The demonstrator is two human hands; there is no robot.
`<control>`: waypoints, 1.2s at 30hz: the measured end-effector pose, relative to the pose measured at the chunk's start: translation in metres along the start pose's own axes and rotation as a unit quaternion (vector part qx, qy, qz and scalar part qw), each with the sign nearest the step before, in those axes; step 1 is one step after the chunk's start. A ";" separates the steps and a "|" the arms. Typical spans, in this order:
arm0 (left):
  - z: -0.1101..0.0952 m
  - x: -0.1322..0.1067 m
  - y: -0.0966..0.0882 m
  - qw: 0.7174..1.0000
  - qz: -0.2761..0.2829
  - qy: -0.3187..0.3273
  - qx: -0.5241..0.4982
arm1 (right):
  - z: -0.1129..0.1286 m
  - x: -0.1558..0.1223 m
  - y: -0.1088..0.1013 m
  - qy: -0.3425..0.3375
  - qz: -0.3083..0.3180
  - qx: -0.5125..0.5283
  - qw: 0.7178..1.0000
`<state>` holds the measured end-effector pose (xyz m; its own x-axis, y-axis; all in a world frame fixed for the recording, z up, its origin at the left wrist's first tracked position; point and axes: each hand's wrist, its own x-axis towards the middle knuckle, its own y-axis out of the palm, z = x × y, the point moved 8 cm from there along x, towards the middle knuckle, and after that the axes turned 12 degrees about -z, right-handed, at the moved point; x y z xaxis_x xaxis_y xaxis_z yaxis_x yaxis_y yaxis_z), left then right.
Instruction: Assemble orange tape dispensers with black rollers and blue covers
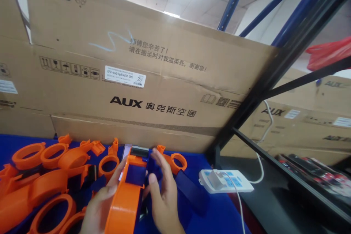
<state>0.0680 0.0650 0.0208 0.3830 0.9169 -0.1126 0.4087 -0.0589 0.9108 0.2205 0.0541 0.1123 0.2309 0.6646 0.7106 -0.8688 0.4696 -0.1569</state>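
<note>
My left hand (100,204) is curled round an orange plastic ring-shaped part (126,199) with a dark blue inset, held upright low in the middle of the view. My right hand (163,197) sits at the part's right side, its fingers partly spread and their tips touching the top end near a small dark and silver piece (138,150). Both hands are over a blue table surface (219,212).
Several orange ring parts (52,175) lie piled at the left on the blue surface. A white power strip (226,181) with a plugged-in cable lies to the right. Large cardboard boxes (153,80) stand close behind. A dark blue rack post (274,62) and black shelf are at the right.
</note>
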 end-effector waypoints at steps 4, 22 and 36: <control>0.010 -0.004 0.004 0.995 -0.096 -0.022 0.029 | -0.013 -0.007 0.015 0.113 0.012 0.047 0.992; -0.038 -0.003 -0.003 0.897 -0.302 0.196 0.258 | -0.005 -0.031 0.029 0.045 0.165 -0.039 0.984; -0.041 0.007 -0.013 0.909 -0.212 0.176 0.312 | 0.007 -0.031 0.031 0.009 0.190 -0.045 0.981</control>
<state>0.0317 0.0880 0.0248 -0.1618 0.9726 -0.1669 0.8909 0.2167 0.3992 0.1833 0.0436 0.0901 -0.0927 0.8116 0.5769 -0.8522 0.2350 -0.4676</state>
